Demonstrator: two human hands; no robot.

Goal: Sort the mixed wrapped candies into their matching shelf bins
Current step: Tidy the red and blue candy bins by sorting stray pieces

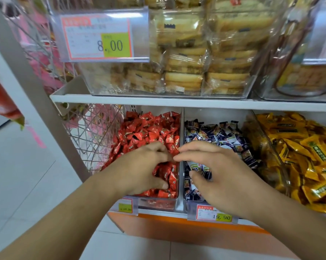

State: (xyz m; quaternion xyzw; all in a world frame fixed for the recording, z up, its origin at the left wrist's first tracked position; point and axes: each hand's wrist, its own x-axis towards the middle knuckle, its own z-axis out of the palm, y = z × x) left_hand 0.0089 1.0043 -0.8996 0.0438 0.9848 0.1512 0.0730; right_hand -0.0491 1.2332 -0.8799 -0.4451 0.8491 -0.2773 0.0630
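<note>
— Along the white shelf board [177, 102], what sits where, biggest first?

— On top of it, clear plastic tubs of wrapped pale biscuits [184, 59], with an orange-framed price card reading 8.00 [98, 37] clipped at the tub's front left corner. Beneath the board run three clear bins side by side. Toward the right edge lies the heap of yellow wrapped candies [299, 156]; the middle bin [186, 205] holds dark blue and white wrapped candies [214, 136]; the left bin [158, 202] holds red wrapped candies [149, 130]. A clear divider wall [181, 147] keeps red and blue apart.

— And the hands?

— Both are at the front of the bins, near that divider. The left hand [139, 169] reaches into the red bin, fingers curled down into the pile, thumb low near the front wall. I judge it is digging for strays; whether it actually grips a piece, I cannot tell. The right hand [214, 173] hovers palm-down over the blue bin, fingers loosely bent, thumb tucked toward the candies. It seems to hold nothing, though its underside is hidden.

— Why so close together?

— Probably so a misplaced piece can pass straight across the divider.

— Anything smaller?

— Two price tags on the shelf's front edge: a yellow one [125, 205] under the red bin, and 19.90 [214, 214] under the blue.
</note>
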